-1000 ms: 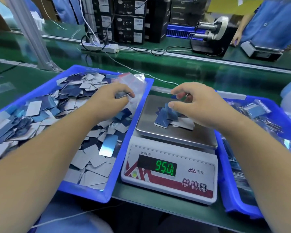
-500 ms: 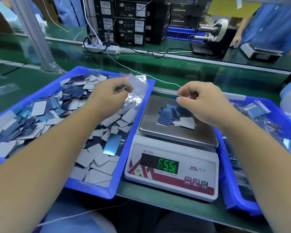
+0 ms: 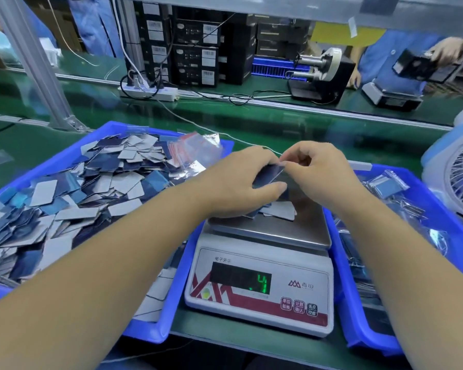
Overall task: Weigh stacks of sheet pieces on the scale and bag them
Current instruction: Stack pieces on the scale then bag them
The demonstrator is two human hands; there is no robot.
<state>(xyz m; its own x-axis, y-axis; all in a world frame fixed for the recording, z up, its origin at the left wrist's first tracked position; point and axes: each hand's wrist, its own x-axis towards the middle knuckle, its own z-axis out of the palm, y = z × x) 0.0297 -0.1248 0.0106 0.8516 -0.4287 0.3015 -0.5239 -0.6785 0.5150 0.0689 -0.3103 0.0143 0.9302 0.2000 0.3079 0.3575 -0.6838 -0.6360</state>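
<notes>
Holding a dark stack of sheet pieces (image 3: 269, 175) just above the scale (image 3: 259, 263) in the middle of the frame, the left hand (image 3: 238, 182) curls its fingers and thumb around the stack. The right hand (image 3: 318, 172) pinches something thin at the top edge of the stack; it may be a clear bag, but it is too hard to see to be sure. A few pieces (image 3: 281, 210) lie on the steel pan (image 3: 292, 231), partly under the hands. The green number on the scale is only partly lit, so the weight cannot be read. On the left, the blue bin (image 3: 150, 329) holds a big heap of loose pieces (image 3: 72, 193), so a lot looks left to weigh. On the right, another blue bin (image 3: 364, 327) holds filled bags (image 3: 388, 182), so some of the job looks done. This stack looks ready to go into a bag.
</notes>
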